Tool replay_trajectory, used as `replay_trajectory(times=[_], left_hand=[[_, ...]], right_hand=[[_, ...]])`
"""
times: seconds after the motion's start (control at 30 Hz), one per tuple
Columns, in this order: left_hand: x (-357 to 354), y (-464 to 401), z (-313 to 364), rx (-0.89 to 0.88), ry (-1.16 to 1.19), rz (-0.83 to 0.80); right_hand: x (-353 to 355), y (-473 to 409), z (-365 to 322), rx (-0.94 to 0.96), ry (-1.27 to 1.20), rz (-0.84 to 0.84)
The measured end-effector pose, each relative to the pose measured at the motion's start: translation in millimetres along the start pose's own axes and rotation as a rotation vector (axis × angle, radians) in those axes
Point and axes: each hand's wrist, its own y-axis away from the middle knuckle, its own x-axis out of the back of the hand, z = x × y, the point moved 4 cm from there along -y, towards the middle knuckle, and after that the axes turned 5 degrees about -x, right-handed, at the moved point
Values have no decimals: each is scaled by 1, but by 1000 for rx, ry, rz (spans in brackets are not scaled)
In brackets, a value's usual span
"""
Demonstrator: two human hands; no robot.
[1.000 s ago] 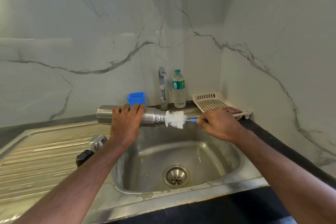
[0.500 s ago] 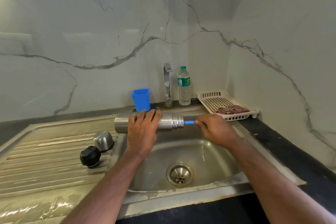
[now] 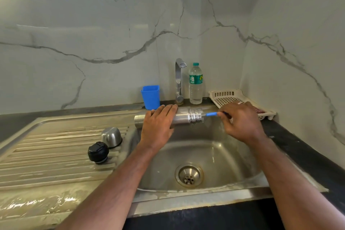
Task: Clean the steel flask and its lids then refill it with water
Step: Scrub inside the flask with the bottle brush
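- Our left hand (image 3: 158, 127) grips the steel flask (image 3: 188, 116) sideways over the sink (image 3: 205, 190); wet steel is probably slippery, so we hold mid-body.
- Our right hand (image 3: 240, 119) pinches the brush handle (image 3: 211, 114), its head inside the flask.

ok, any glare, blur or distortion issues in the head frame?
Head view: wide-angle bowing along the sink front edge; bright glare on the wet drainboard at lower left; flask and both hands sharp enough, with slight softness at the brush handle.

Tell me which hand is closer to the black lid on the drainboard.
Left. The left hand grips the steel flask just up and right of the black lid; the right hand is across the basin, holding the brush handle.
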Motion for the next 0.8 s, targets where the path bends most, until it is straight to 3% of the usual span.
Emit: replay_trajectory(times=[0.27, 0.4, 0.6, 0.7, 0.8], left_hand=[[-4, 2, -13, 64, 64, 26], [-1, -3, -10, 26, 36, 45], [-5, 0, -8, 44, 80, 38], [-4, -3, -7, 17, 75, 32], [-6, -1, -8, 37, 87, 25]], right_hand=[[-22, -8, -33, 40, 62, -32], [-7, -4, 0, -51, 19, 105], [-18, -7, -34, 41, 143, 109], [2, -1, -3, -37, 96, 206], [3, 4, -13, -55, 128, 182]])
